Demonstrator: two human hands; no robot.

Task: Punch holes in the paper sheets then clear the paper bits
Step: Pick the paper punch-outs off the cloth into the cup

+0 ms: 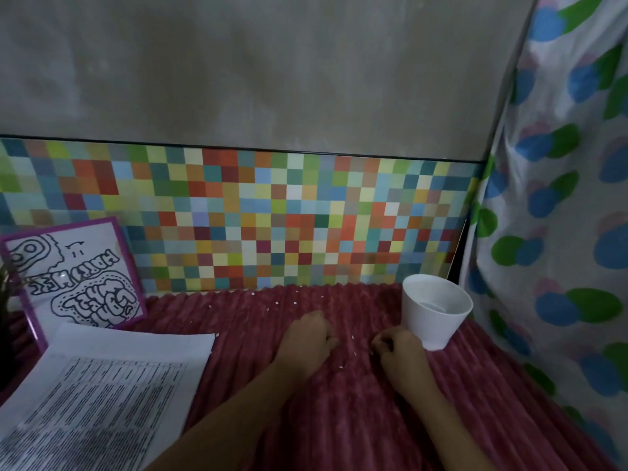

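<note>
Two bare hands at 6 o'clock of frame, both resting low on a dark-red ribbed plush cloth point(475, 385). The left hand point(306, 338) has its fingers curled down toward the cloth, and the right hand point(397, 348), just to its 3 o'clock, has its fingertips point(379, 345) bunched together as if pinching. Cannot tell whether either hand actually holds anything; any bits would be too small and hidden.

Tiny white round paper bits point(353, 337) lie on the cloth between the two hands. More are scattered at 12 and 11 o'clock of the left hand, out near the multicoloured checkered wall strip point(238, 215).

A white tapered plastic cup point(436, 311) stands at 1 o'clock of the right hand, just beside it, likely the drop spot for the bits. I can't tell whether it holds any.

A stack of printed white paper sheets point(112, 385) lies at 8 o'clock, apart from the hands. The holes are not visible from here, and no punch is in view.

A purple-framed line drawing point(78, 277) leans on the wall at 9 o'clock. A dotted curtain point(560, 198) hangs at 3 o'clock.

Progress: punching looks done, judging by the loose bits. Clearing is partway: several bits near the hands and a spread farther back are still to be collected.
</note>
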